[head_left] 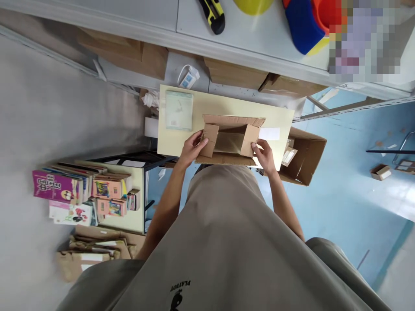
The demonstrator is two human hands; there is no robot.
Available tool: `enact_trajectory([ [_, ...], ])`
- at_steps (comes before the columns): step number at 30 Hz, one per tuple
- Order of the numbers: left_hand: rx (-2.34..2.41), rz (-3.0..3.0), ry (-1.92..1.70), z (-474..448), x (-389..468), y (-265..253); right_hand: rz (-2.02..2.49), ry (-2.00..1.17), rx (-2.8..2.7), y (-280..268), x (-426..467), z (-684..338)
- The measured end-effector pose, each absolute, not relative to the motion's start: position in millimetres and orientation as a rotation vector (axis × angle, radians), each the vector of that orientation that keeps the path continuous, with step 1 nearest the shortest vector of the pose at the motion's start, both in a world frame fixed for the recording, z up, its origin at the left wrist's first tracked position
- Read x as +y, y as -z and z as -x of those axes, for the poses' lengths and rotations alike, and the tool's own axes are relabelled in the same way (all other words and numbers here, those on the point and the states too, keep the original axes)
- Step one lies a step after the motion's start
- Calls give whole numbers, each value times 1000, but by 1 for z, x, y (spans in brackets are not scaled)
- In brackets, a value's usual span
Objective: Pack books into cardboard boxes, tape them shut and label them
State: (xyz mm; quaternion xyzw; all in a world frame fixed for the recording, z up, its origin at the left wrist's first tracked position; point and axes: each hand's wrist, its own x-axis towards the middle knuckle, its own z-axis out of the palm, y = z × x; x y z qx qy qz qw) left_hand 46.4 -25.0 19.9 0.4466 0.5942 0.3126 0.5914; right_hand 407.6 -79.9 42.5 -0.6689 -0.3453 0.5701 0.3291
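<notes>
A small cardboard box (229,142) stands with its top flaps apart on a pale yellow table (279,113) in front of me. My left hand (193,148) grips the box's left end flap, thumb on top and fingers beneath. At the opposite end, my right hand (263,154) pinches the right end flap between thumb and fingers. The long far and near flaps stick outward, and the inside looks bare. Left of the box lies a flat, pale green wrapped item (179,110). A white paper slip (269,133) lies beside its right end.
A grey shelf above holds a yellow and black box cutter (215,17) and a blue and red tape dispenser (306,23). Under it sit cartons (238,72) and a power strip (189,78). A larger carton (306,157) stands right; stacked books (58,188) and flattened cardboard (87,255) lie left.
</notes>
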Motion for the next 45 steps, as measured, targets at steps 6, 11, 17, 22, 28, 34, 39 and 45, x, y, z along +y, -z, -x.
enact_trajectory([
  [6, 1512, -1075, -802, -43, -20, -6, 1734, -1458, -965, -40, -83, -403],
  [11, 1492, -1113, -783, -39, -17, -4, 1739, -1470, -947, -35, -81, -396],
  [17, 1413, -1078, -724, -8, -29, -17, 1709, -1495, -964, -43, -89, -403],
  [22, 1269, -1148, -556, 28, -44, -40, 1586, -1593, -1120, -68, -109, -419],
  [28, 1307, -1237, -535, 9, -40, -46, 1732, -1345, -1117, -66, -105, -406],
  [34, 1406, -1401, -604, -11, -19, -41, 1885, -1115, -1155, -52, -85, -394],
  [39, 1323, -1561, -626, -16, -3, -60, 1807, -1053, -1332, -61, -81, -397],
  [45, 1319, -1733, -532, -12, 0, -60, 1798, -1047, -1404, -65, -82, -399],
])
